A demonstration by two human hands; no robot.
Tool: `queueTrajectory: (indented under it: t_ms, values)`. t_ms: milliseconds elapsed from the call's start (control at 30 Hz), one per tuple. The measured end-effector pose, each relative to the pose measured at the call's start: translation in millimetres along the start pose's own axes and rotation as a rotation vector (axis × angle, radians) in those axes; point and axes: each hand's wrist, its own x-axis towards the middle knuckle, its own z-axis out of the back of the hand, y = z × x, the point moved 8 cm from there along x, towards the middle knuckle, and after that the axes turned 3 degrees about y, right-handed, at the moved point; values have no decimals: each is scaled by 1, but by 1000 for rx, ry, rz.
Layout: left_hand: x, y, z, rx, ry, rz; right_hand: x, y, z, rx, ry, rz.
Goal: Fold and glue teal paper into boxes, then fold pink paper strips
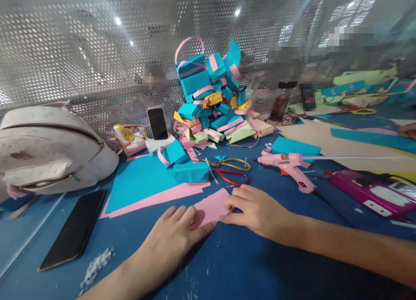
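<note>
A small piece of pink paper (212, 204) lies on the blue table between my two hands. My left hand (180, 230) has its fingers curled on the paper's left end, the thumb along its near edge. At the right end, my right hand (255, 211) pinches the paper between thumb and bent fingers. Just beyond sit scissors (232, 170) with one yellow and one red handle, beside a folded blue paper box (190, 172). To the right of the scissors a pink glue gun (289, 163) lies on its side, a glue stick in its back.
Blue sheets (139, 183) over pink ones lie at the left, near a black phone (74, 230) and a white backpack (55, 148). A pile of paper boxes (211, 96) stands against the perforated metal screen. At the right are a purple power strip (370, 194) and another person's hand (407, 130).
</note>
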Motion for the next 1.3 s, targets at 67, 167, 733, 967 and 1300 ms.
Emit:
queueTrajectory:
  t_ms: [67, 167, 733, 967, 1300]
  values:
    - [0, -1, 1, -18, 19, -4, -9, -5, 1, 7, 44, -54]
    - [0, -1, 1, -29, 28, -8, -22, -18, 5, 16, 84, -163]
    - [-68, 17, -3, -4, 34, 116, -44, -32, 9, 37, 88, -234]
    - [-104, 23, 23, -32, -65, 237, -49, -29, 9, 60, 139, -252]
    - [10, 26, 41, -170, 90, 195, -49, -31, 17, 52, 106, -282]
